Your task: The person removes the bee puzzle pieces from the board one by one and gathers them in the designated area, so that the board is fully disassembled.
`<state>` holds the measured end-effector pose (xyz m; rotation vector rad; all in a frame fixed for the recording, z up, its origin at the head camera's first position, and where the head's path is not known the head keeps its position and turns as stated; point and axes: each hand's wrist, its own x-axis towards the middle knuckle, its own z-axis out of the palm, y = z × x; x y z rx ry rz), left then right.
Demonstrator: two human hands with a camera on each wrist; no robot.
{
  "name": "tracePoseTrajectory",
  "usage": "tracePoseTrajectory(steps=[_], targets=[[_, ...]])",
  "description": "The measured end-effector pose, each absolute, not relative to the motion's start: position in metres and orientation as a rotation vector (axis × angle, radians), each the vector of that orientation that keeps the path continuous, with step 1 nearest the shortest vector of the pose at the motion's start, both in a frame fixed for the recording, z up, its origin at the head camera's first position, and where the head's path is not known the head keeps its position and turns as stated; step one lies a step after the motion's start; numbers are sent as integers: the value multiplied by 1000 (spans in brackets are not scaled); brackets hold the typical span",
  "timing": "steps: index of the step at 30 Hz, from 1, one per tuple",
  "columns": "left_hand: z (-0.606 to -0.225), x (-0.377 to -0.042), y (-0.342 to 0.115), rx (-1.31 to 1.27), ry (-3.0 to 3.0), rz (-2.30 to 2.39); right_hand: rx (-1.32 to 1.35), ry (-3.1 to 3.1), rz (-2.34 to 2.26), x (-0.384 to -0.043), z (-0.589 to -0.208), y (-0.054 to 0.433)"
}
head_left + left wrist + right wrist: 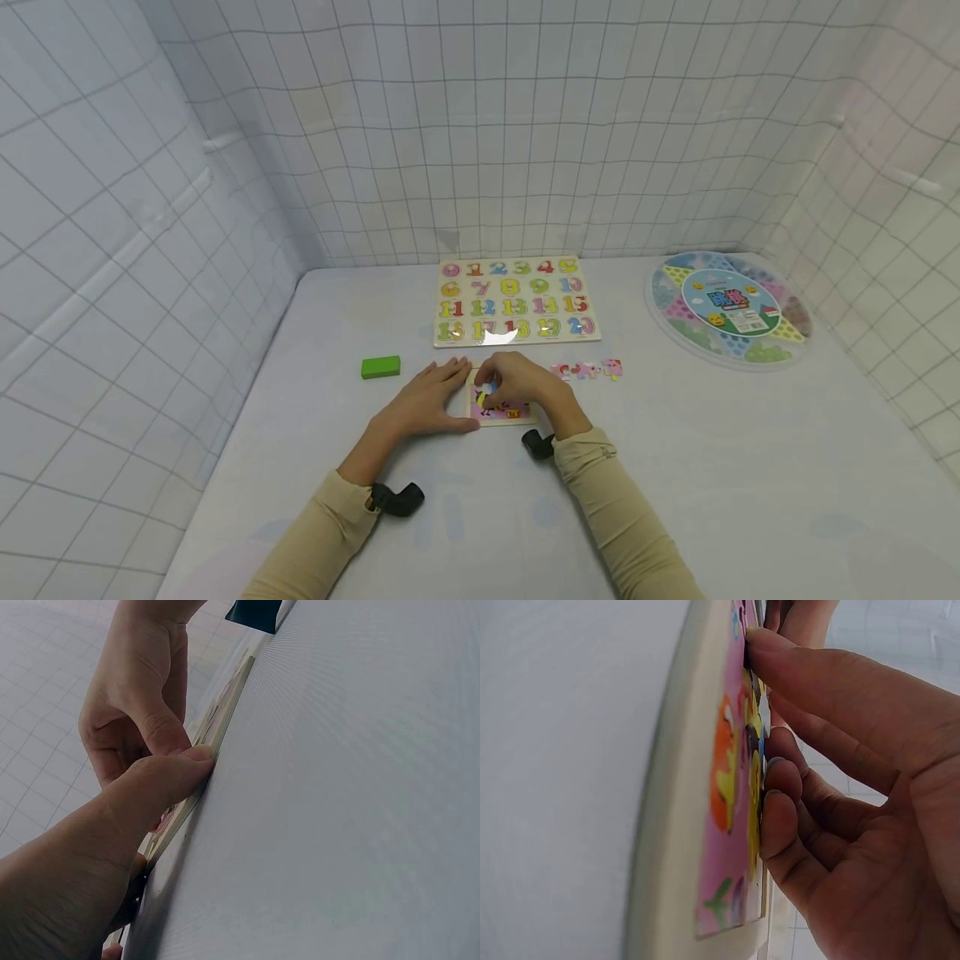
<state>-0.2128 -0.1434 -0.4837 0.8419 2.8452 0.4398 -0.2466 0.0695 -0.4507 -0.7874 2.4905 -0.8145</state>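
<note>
A small wooden jigsaw board point(504, 423) with a pink bee picture lies on the table between the two hands. My left hand point(429, 402) lies along its left side, the thumb stretched at the near edge and the fingers toward the far corner. Above the picture, my right hand point(517, 379) has its fingers and thumb curled down, pinching a jigsaw piece point(754, 814) at the board's surface. Much of that piece is hidden by the fingers. In the right wrist view, yellow, orange and pink parts of the picture point(724, 772) show beside the fingertips.
Three loose pink jigsaw pieces point(587, 370) lie right of the right hand. A green block point(381, 367) sits left of the left hand. Behind is a number puzzle board point(517, 302); a round packaged puzzle point(729, 310) lies at the far right. Grid-patterned cloth walls point(495, 133) enclose the table.
</note>
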Motion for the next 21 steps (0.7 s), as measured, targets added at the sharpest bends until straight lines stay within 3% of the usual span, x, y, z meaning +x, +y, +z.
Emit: tracePoseTrajectory(steps=[21], targets=[[-483,-214,-143,836,2830,444,-819,2470,-851,-248,-448,73]])
